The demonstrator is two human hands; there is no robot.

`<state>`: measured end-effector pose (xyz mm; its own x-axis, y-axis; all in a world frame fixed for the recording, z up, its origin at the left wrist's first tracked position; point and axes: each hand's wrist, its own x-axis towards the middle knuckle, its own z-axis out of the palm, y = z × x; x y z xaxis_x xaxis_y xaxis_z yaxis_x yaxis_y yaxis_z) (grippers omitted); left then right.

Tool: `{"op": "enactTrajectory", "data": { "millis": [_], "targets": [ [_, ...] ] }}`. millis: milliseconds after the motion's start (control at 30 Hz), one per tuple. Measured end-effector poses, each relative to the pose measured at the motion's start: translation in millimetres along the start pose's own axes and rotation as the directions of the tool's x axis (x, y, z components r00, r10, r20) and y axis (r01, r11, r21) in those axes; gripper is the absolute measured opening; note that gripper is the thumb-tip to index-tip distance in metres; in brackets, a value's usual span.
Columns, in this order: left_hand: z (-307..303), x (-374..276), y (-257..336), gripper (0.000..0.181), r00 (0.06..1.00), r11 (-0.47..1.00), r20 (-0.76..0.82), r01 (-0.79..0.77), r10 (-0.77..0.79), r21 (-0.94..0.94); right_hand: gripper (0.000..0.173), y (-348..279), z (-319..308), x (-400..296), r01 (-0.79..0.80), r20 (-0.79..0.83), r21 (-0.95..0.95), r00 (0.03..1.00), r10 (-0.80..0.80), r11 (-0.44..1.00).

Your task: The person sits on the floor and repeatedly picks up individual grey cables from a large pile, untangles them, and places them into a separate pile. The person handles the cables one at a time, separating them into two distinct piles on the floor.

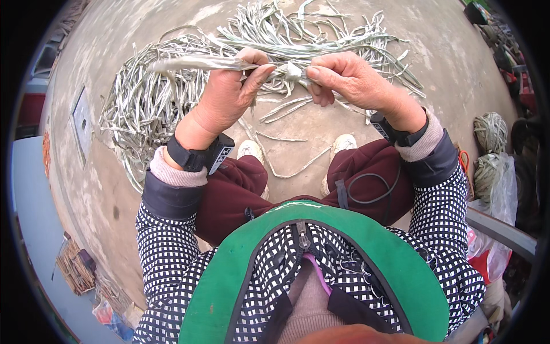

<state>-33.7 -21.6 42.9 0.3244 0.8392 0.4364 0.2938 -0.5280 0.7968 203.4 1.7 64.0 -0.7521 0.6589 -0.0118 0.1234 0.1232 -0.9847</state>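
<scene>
Both hands are raised in front of me over a spread heap of pale grey-green plastic strips (159, 90). Between thumb and fingers, my left hand (230, 92) pinches a flat strip (197, 63) whose free end sticks out to the left. A bulky knot (292, 71) in the strip sits between the two hands. Just right of that knot, my right hand (350, 79) grips the strip with thumb and forefinger. Its other fingers curl below. One thin loose strand (283, 175) lies on the floor between my shoes.
The concrete floor (116, 223) has a metal plate (81, 124) set in it at left. To the right are wound bundles of strips (490, 133), a clear plastic bag (502, 189) and a metal bar (500, 232). A bundle of sticks (75, 266) lies at lower left.
</scene>
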Motion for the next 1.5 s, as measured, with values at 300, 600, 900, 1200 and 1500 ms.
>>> {"op": "enactTrajectory", "data": {
  "millis": [300,600,900,1200,1500],
  "targets": [
    [14.1,4.7,15.7,0.023,0.985,0.981,0.097,0.151,-0.139,-0.12,0.026,4.6,14.6,-4.0,0.039,-0.019,-0.212,0.999,-0.043,0.977],
    [14.5,-1.8,13.3,0.013,0.839,0.767,0.375,0.525,-0.394,-0.369,0.021,10.6,34.1,-5.2,0.192,-0.037,-0.541,0.967,-0.25,0.819],
    [-1.9,-4.3,7.2,0.015,0.872,0.798,0.294,0.48,-0.39,-0.365,0.028,-2.2,16.8,-17.0,0.106,0.056,-0.282,0.994,-0.094,0.954],
    [12.8,-6.7,11.4,0.009,0.996,0.987,0.092,-0.03,0.015,0.157,0.043,15.5,12.6,-1.0,0.068,-0.035,-0.212,0.996,-0.077,0.975],
    [14.9,-6.9,17.5,0.018,0.979,0.989,0.141,0.141,-0.145,0.032,0.047,8.9,25.6,10.0,-0.112,0.086,0.027,0.99,0.11,0.993]
  ]
}}
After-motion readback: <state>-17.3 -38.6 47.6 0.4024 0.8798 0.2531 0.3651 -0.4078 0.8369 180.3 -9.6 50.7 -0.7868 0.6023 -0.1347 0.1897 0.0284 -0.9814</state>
